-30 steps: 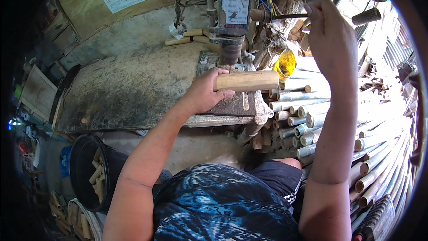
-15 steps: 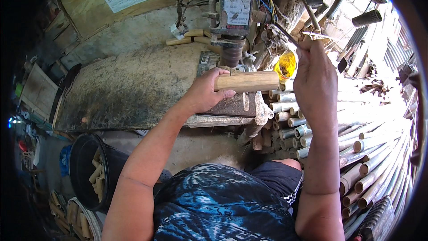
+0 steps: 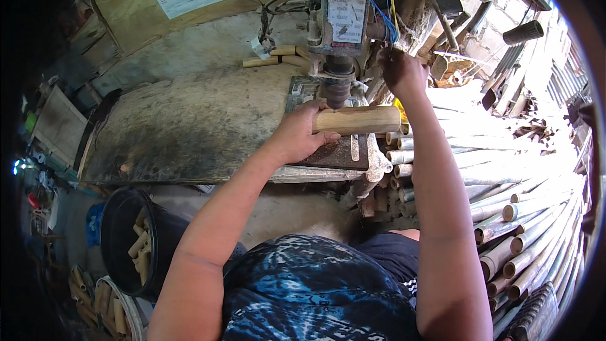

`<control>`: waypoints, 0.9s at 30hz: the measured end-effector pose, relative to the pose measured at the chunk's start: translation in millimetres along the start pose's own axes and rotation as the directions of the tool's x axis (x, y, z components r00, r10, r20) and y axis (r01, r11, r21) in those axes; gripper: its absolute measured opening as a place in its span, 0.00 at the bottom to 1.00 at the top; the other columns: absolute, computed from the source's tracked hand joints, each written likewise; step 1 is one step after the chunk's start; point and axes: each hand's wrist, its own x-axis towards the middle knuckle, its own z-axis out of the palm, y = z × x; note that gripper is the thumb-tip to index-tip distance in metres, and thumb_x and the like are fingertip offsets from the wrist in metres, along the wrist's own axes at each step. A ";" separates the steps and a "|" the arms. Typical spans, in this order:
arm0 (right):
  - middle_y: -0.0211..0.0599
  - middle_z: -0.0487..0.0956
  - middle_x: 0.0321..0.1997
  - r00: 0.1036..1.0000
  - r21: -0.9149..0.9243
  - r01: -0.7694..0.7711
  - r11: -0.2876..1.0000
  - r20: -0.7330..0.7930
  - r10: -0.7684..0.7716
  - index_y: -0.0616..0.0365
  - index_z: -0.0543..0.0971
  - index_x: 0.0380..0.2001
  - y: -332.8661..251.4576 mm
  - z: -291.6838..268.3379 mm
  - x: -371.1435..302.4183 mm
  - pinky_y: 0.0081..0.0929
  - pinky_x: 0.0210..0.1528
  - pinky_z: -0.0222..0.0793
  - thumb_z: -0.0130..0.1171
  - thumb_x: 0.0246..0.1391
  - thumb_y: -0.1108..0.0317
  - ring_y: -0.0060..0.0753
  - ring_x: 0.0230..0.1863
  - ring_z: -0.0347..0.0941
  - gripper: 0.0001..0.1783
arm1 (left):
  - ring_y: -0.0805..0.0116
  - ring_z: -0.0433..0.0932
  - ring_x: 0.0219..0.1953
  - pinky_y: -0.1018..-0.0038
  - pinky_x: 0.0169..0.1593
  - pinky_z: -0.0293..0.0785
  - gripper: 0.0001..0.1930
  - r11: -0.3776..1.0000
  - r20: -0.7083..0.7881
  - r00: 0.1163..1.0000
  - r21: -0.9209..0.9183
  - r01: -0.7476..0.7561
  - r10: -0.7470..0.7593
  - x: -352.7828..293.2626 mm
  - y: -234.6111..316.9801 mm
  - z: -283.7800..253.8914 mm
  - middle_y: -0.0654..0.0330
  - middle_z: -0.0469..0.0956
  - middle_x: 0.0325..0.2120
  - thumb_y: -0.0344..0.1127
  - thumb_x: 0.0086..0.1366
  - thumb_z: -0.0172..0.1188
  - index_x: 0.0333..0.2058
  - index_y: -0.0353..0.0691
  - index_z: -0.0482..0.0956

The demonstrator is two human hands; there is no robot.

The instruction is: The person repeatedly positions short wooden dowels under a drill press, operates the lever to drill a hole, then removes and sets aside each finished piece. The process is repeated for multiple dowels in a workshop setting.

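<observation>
A short bamboo piece (image 3: pixel 361 120) lies crosswise under the chuck (image 3: pixel 336 93) of a drill press (image 3: pixel 341 22). My left hand (image 3: pixel 302 134) grips its left end, thumb on the near side and fingers on the far side. The chuck is down at the bamboo's upper edge; how deep the bit sits cannot be seen. My right hand (image 3: pixel 404 74) is raised beside the machine, closed on the dark feed lever (image 3: pixel 389 52), which mostly disappears behind the hand. Sawdust lies around the slotted metal base plate (image 3: pixel 344 155) beneath the bamboo.
The worn wooden bench (image 3: pixel 189 126) stretches left. Several cut bamboo pieces (image 3: pixel 262 62) lie at its back. A black bucket (image 3: pixel 113 240) of bamboo pieces stands lower left. Long bamboo poles (image 3: pixel 524 215) are stacked at right. Wires (image 3: pixel 384 19) hang beside the drill press.
My right hand has swung up and left with the feed lever, away from me. The chuck has come down to the bamboo. My left hand keeps its hold; the view has shifted slightly.
</observation>
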 end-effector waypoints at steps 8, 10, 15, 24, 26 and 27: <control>0.51 0.83 0.48 0.954 -0.170 0.029 0.985 0.298 0.023 0.49 0.79 0.53 -8.3 -35.1 -34.4 0.53 0.55 0.68 0.58 0.62 0.52 0.56 0.51 0.79 0.21 | 0.47 0.78 0.53 0.60 0.57 0.74 0.32 1.000 0.020 1.000 0.014 0.016 -0.016 -0.3 -1.9 -1.8 0.45 0.78 0.51 0.46 0.58 0.74 0.56 0.38 0.73; 0.56 0.82 0.45 0.950 -0.055 0.029 0.998 0.313 -0.010 0.59 0.76 0.55 -12.7 -69.3 -81.2 0.50 0.52 0.71 0.59 0.63 0.56 0.59 0.49 0.78 0.23 | 0.50 0.78 0.52 0.62 0.56 0.74 0.32 0.999 0.006 0.999 -0.012 -0.037 0.037 1.1 -5.0 -0.9 0.46 0.79 0.50 0.46 0.58 0.74 0.56 0.38 0.73; 0.55 0.83 0.41 0.966 0.180 0.152 0.972 -0.235 -0.107 0.57 0.78 0.57 -25.1 -149.9 -113.8 0.47 0.48 0.74 0.45 0.70 0.62 0.55 0.42 0.82 0.20 | 0.53 0.79 0.51 0.63 0.55 0.74 0.32 0.997 -0.028 0.998 0.055 -0.054 0.055 2.6 -14.5 2.6 0.48 0.79 0.50 0.48 0.57 0.74 0.55 0.39 0.73; 0.60 0.81 0.46 0.936 -0.104 0.228 0.968 -0.251 -0.247 0.57 0.80 0.49 -12.6 -175.9 61.9 0.50 0.53 0.74 0.50 0.59 0.66 0.61 0.51 0.78 0.17 | 0.65 0.78 0.48 0.68 0.53 0.73 0.30 0.972 -0.081 0.986 -0.200 0.126 -0.144 -52.2 -15.7 -52.3 0.55 0.81 0.46 0.47 0.58 0.75 0.55 0.41 0.75; 0.60 0.81 0.47 0.897 -0.037 0.322 0.946 -0.308 -0.318 0.60 0.78 0.53 11.8 -166.7 75.2 0.48 0.52 0.74 0.50 0.62 0.64 0.59 0.49 0.79 0.19 | 0.69 0.77 0.47 0.70 0.53 0.73 0.29 0.962 -0.159 0.973 -0.245 0.124 -0.166 -91.6 -33.1 -85.0 0.58 0.81 0.45 0.46 0.58 0.75 0.54 0.41 0.75; 0.60 0.81 0.49 0.826 -0.048 0.417 0.908 -0.396 -0.400 0.61 0.77 0.55 24.5 -159.9 83.7 0.48 0.50 0.74 0.50 0.64 0.63 0.59 0.48 0.80 0.21 | 0.70 0.76 0.48 0.71 0.53 0.73 0.29 0.948 -0.194 0.958 -0.277 0.154 -0.212 -114.2 -44.7 -104.1 0.59 0.80 0.44 0.46 0.59 0.74 0.54 0.40 0.75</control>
